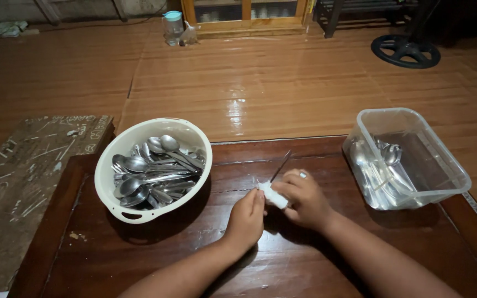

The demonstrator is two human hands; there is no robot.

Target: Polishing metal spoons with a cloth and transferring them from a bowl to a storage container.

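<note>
Both hands are wiping a utensil [280, 165] — the right hand [305, 198] gripping it, the left hand [247, 215] clutching the cloth [272, 195] around it; next probably calls for the tub [409, 157].

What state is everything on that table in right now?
White bowl: heaped with metal spoons.
Clear tub: partly filled with cutlery.
Utensil: handle sticking up from the hands.
White cloth: bunched around the utensil.
Left hand: on the cloth.
Right hand: closed on the cloth.
</note>
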